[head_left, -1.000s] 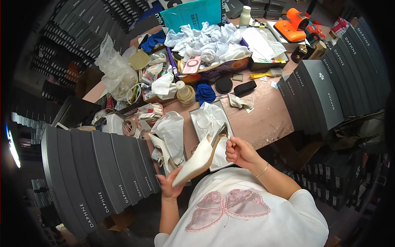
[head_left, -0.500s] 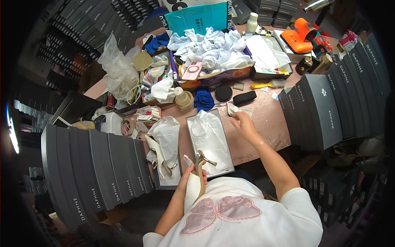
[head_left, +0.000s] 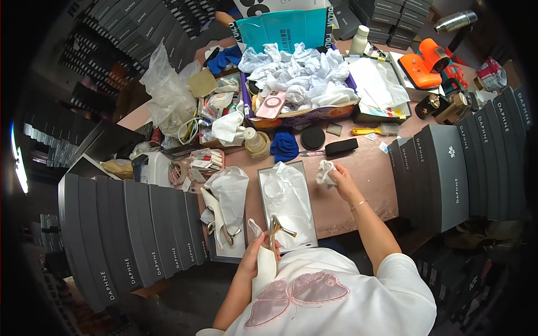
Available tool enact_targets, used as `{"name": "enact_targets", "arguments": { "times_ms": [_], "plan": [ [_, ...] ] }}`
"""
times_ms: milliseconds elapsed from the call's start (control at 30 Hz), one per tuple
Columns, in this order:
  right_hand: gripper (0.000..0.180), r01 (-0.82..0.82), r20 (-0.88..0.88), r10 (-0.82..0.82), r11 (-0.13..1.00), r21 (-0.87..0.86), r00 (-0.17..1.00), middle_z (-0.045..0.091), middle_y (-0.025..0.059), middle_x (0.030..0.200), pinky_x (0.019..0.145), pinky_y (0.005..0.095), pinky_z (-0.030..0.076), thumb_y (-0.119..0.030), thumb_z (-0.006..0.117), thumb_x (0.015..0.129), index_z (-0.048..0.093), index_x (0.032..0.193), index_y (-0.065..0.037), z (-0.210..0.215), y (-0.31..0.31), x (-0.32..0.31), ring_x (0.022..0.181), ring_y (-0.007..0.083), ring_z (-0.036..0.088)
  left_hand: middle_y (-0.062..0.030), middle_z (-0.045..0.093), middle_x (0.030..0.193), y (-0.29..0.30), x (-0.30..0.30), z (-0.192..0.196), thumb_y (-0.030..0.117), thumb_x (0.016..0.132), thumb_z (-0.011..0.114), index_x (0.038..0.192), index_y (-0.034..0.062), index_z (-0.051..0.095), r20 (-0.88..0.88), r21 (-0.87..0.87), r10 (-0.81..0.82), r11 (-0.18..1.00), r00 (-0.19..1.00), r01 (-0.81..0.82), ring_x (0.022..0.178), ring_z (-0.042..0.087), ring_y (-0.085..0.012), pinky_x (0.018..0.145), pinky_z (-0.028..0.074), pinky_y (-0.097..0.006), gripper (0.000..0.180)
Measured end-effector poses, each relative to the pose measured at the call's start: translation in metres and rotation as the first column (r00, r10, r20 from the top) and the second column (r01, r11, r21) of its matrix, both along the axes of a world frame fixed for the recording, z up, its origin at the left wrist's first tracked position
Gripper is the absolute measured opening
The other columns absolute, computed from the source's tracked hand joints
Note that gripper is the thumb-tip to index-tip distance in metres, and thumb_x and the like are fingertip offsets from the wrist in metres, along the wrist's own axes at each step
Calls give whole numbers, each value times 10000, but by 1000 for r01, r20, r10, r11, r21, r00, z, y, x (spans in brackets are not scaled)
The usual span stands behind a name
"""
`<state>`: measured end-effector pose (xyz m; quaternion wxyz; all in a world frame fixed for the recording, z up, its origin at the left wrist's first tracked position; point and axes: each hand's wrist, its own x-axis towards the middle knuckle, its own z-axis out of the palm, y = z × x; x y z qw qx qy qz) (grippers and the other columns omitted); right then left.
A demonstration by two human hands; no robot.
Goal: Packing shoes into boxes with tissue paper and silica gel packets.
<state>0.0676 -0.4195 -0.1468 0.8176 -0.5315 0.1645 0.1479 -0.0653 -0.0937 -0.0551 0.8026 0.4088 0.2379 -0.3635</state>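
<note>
In my left hand (head_left: 256,253) is a white high-heeled shoe (head_left: 265,265), held close to my body. Its shiny gold heel (head_left: 287,230) sticks up and to the right over the open shoebox. My right hand (head_left: 343,180) pinches a crumpled whitish cloth (head_left: 325,173) just above the table, right of the box. White tissue paper (head_left: 284,187) lines that shoebox (head_left: 306,193). Left of it, the matching white shoe (head_left: 212,203) lies on its side next to more tissue paper (head_left: 228,185).
Stacks of grey shoeboxes (head_left: 131,235) flank me on the left and right (head_left: 443,173). Behind the work spot are a blue cloth (head_left: 284,147), a black round tin (head_left: 312,138), a pump bottle (head_left: 256,144), a yellow brush (head_left: 375,130) and a carton of crumpled white cloths (head_left: 302,73).
My right hand has picked the whitish cloth up off the table and drawn it nearer to me. The left hand keeps its hold on the shoe. The view has shifted slightly.
</note>
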Motion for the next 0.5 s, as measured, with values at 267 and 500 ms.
{"name": "enact_targets", "arguments": {
  "times_ms": [267, 500],
  "plan": [
    [359, -19, 111, -9, 967, 253, 994, 633, 78, 1096, 865, 292, 498, -74, 516, 897, 531, 1245, 13, 83, 45, -79, 989, 155, 614, -92, 629, 913, -20, 32, 17, 380, 983, 457, 1238, 87, 472, 52, 11, -34, 999, 998, 33, 688, 645, -184, 597, 552, -322, 389],
    [302, -60, 171, 65, 998, -37, 983, 642, 73, 1074, 829, 261, 478, -120, 584, 909, 595, 1176, 21, 109, 68, -134, 940, 112, 597, -86, 618, 919, -20, 24, 16, 376, 990, 440, 1312, 64, 415, 84, -82, -51, 995, 995, 58, 711, 634, -163, 630, 556, -308, 449]
  ]
}}
